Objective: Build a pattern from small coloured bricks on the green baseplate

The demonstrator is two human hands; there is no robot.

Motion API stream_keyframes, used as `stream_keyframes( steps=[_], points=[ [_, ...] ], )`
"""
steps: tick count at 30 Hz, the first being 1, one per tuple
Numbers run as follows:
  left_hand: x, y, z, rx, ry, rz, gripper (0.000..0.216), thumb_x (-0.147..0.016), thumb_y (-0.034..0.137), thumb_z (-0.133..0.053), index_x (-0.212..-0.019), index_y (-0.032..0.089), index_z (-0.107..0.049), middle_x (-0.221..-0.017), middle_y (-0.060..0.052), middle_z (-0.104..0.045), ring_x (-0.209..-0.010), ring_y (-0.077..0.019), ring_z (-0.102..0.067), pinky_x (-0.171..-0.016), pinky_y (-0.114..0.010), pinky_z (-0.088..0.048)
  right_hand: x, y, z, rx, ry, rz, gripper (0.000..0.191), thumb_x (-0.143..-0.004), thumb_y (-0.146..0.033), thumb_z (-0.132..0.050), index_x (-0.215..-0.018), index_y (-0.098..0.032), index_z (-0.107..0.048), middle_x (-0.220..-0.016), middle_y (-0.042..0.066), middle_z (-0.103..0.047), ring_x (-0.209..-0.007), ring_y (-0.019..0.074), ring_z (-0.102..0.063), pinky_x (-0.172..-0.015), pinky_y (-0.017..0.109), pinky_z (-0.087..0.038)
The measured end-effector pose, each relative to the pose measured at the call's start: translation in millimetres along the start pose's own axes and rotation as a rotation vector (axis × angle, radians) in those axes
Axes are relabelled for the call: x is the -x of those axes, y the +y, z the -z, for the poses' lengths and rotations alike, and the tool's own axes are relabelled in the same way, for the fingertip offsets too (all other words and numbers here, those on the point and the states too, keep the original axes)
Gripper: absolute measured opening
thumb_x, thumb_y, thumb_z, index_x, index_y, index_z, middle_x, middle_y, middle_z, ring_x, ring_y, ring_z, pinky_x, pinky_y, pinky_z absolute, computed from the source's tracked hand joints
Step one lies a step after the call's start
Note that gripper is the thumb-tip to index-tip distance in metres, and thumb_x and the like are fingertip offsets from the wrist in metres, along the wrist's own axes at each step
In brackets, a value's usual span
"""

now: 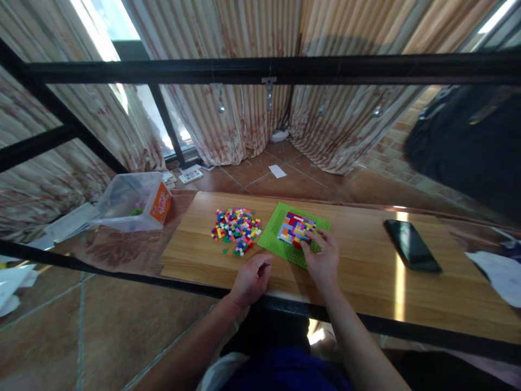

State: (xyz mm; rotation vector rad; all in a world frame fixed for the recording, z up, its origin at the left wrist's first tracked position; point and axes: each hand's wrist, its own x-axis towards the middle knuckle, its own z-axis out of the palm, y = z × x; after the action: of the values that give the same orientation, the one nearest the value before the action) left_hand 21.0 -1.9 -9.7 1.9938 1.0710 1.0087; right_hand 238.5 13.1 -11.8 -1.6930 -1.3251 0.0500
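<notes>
1. Wooden table (366, 271) before drawn curtains, seen from above.
2. Green baseplate (272, 231) lies directly ahead of the hands, turned slightly askew, and carries a patch of multicoloured bricks (293, 227).
3. Right hand (323, 260) is nearer: fingers stretched out, tips resting on the patch's near right corner, gripping nothing visible.
4. Left hand (252, 279) rests on the table, loosely curled; whether it holds anything cannot be told.
5. Loose brick pile (236, 224) sits just ahead of the left hand, beside the baseplate.
6. Dark phone (412, 245) lies well to the right.
</notes>
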Motion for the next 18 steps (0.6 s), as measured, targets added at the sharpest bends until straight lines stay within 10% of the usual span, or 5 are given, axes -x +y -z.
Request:
stream_keyframes(
  steps=[9,18],
  points=[
    [0,-4,-3,0.005,0.004,0.024,0.021,-0.091,0.017,-0.053,-0.108,0.018,-0.064,-0.094,-0.006,-0.070,-0.092,-0.0175,-0.066,-0.087,-0.032,-0.053,-42,19,-1,0.181,-0.463,0.246,0.057,-0.084,-0.053,-0.062,-0.132,-0.023,-0.061,-0.141,0.015,-0.053,-0.128,0.0346,-0.047,-0.104,0.054,-0.040],
    [2,-1,1,0.036,0.101,0.095,0.021,-0.090,0.018,-0.053,-0.108,0.019,-0.063,-0.094,-0.005,-0.069,-0.084,-0.0152,-0.065,-0.079,-0.028,-0.054,-26,34,26,0.386,-0.395,0.176,0.060,-0.084,-0.068,-0.053,-0.127,-0.028,-0.064,-0.133,0.009,-0.057,-0.117,0.0323,-0.051,-0.095,0.049,-0.041]
  ],
)
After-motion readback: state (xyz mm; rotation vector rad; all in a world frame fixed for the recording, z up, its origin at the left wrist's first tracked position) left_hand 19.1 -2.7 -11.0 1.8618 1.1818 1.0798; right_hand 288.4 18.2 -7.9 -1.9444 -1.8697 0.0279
